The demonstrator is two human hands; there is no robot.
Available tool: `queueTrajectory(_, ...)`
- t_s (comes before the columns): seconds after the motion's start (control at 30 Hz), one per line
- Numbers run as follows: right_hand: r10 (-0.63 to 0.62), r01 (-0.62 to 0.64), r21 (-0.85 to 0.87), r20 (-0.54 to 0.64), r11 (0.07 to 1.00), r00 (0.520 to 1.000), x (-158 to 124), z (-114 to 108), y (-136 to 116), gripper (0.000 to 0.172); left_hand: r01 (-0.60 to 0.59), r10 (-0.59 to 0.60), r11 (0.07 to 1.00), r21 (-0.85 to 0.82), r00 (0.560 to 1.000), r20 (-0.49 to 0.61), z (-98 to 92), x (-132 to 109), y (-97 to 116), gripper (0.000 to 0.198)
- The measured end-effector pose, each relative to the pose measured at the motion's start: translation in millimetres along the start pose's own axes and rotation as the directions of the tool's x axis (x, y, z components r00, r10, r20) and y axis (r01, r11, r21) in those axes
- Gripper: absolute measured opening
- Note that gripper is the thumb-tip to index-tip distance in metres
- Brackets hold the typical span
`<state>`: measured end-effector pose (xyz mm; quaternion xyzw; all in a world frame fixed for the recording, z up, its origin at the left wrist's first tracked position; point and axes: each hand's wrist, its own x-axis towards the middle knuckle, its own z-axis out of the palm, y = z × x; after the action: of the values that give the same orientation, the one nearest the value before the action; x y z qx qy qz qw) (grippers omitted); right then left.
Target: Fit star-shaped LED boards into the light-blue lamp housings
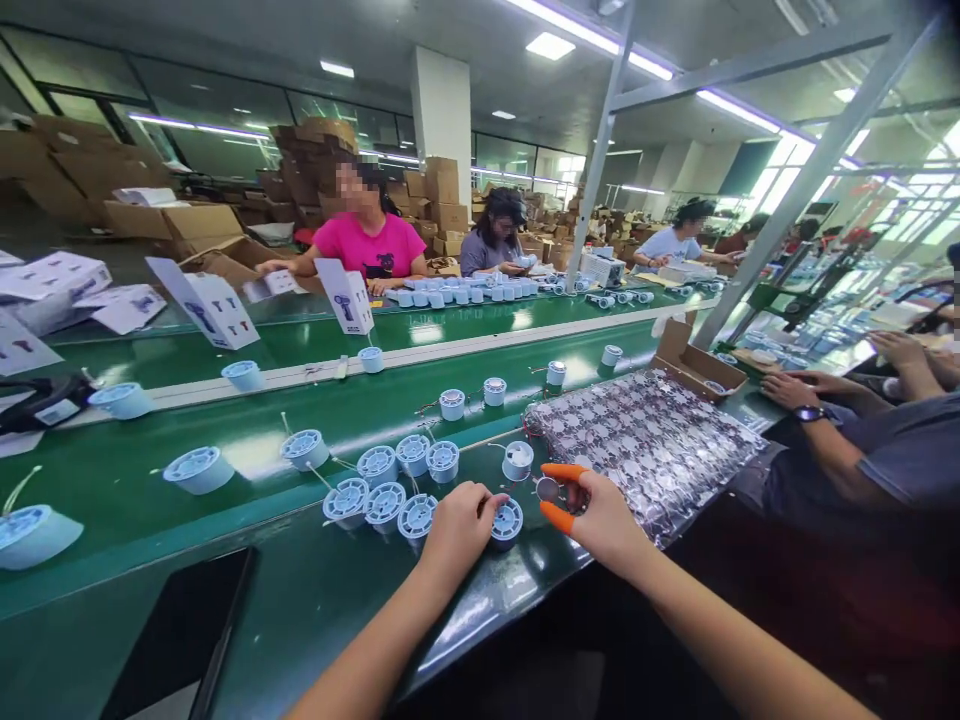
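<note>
My left hand (461,525) is closed, its thumb and curled fingers at the rim of a light-blue round plastic housing (508,522) with a spoked top. To its right, my right hand (604,520) wears orange finger cots on thumb and forefinger. Those two fingers pinch a small round silvery part (548,489), held just above the bench. Another blue housing (517,461) stands behind, between my hands. Left of my left hand is a cluster of similar blue housings (385,506), some with thin wires sticking out.
A plastic-covered batch of silvery parts (645,440) lies right of my hands, an open cardboard box (694,365) behind it. A black phone (184,630) lies front left. More housings dot the green conveyor belt (247,425). Co-workers sit opposite; a person's hands (795,390) are at right.
</note>
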<state>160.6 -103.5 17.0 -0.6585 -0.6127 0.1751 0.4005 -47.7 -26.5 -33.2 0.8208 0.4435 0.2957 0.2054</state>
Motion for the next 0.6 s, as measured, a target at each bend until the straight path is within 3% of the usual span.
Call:
queueTrajectory(0.17, -0.170, 0.185, -0.144, 0.110, 0.972, 0.979, 8, 12, -3, 0.039, 0.158, -0.156, 0.986, -0.048, 0.987, 0.039, 13.4, -6, 9, 0.030)
queueTrajectory(0.3, -0.248, 0.291, -0.217, 0.204, 0.932, 0.947, 10, 23, 13, 0.031, 0.219, -0.223, 0.974, 0.052, 0.971, 0.090, 19.1, -3, 15, 0.027)
queueTrajectory(0.47, -0.380, 0.444, -0.303, 0.249, 0.843, 0.891, 12, 26, 31, 0.032, 0.198, -0.247, 0.930, 0.308, 0.960, 0.130, 17.0, -1, 16, 0.032)
queueTrajectory(0.6, -0.390, 0.458, -0.187, 0.312, 0.869, 0.867, 25, 20, 34, 0.032, 0.148, -0.204, 0.917, 0.370, 0.972, 0.116, 16.7, -3, 15, 0.035)
